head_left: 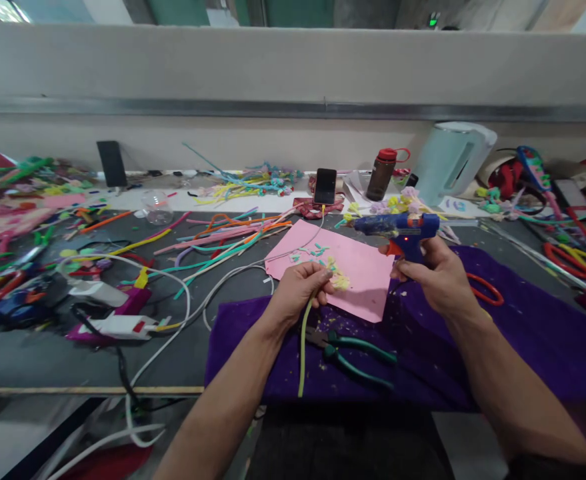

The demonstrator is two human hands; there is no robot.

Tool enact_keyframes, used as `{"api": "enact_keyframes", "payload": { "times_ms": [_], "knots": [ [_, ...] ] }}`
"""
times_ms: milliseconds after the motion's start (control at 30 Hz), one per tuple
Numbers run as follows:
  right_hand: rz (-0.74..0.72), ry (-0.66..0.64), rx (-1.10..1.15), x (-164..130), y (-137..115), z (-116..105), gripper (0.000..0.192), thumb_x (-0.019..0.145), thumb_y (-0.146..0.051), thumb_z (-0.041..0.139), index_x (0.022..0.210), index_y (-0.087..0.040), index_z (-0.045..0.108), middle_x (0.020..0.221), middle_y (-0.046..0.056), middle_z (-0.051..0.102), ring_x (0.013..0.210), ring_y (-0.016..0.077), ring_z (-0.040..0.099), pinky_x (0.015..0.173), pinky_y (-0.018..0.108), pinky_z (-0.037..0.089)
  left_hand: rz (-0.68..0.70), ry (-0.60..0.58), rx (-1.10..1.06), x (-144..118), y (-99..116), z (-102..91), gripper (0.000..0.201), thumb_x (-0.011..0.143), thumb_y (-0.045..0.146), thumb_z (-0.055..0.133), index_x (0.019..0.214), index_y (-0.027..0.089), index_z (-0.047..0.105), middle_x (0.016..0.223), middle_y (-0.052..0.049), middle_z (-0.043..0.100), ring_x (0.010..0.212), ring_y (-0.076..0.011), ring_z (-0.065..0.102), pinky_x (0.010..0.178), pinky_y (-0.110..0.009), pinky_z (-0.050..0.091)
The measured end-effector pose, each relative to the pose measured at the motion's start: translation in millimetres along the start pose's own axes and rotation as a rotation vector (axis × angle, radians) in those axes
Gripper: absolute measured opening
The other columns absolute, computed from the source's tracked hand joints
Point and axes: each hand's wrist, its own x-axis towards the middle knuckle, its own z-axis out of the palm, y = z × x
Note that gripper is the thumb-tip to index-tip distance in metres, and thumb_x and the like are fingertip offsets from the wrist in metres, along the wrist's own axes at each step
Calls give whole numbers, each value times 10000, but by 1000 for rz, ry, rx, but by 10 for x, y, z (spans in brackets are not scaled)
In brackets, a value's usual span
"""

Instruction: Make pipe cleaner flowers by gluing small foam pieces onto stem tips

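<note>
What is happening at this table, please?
A person is working with both hands. The left hand pinches a thin yellow-green stem, which hangs down below the fingers. The right hand grips a blue glue gun with a small red light on it; its nozzle points left, apart from the stem. Small yellow pieces and teal pieces lie on a pink sheet. Nearer the person, green-handled pliers rest on a purple cloth.

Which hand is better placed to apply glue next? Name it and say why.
Probably the right hand: it grips the blue glue gun, which points leftward. The left hand is occupied, pinching a yellow-green stem above the purple cloth.
</note>
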Motion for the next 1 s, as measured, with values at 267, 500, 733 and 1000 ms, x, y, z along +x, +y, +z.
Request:
{"api": "enact_keyframes", "payload": {
  "times_ms": [267,500,733,1000],
  "knots": [
    [36,-53,-34,-39,17,-2,379,665,-164,612,1032,-228,549,892,7,635,491,86,515,477,239,458,75,87,-79,-13,32,-6,283,704,399,637,696,130,550,562,14,609,369,-38,485,338,-140,325],
    [8,-89,-59,-89,-60,80,325,731,-203,572,1052,-231,539,888,21,628,534,101,487,495,242,442,117,110,-104,-33,50,-15,275,702,393,641,681,132,555,548,18,601,362,-35,474,341,-145,321],
    [9,-133,-144,-120,-69,74,197,776,-272,551,970,-239,565,741,13,604,572,142,500,545,277,425,125,147,-120,-31,47,-21,282,700,403,639,669,136,553,540,18,601,358,-37,465,342,-149,310],
    [50,-103,-83,-126,55,72,118,784,-309,557,812,-225,479,525,-46,498,509,134,457,604,298,386,130,155,-111,-40,41,-34,285,703,400,636,648,134,549,539,14,593,359,-34,455,348,-151,303]
  ]
}}
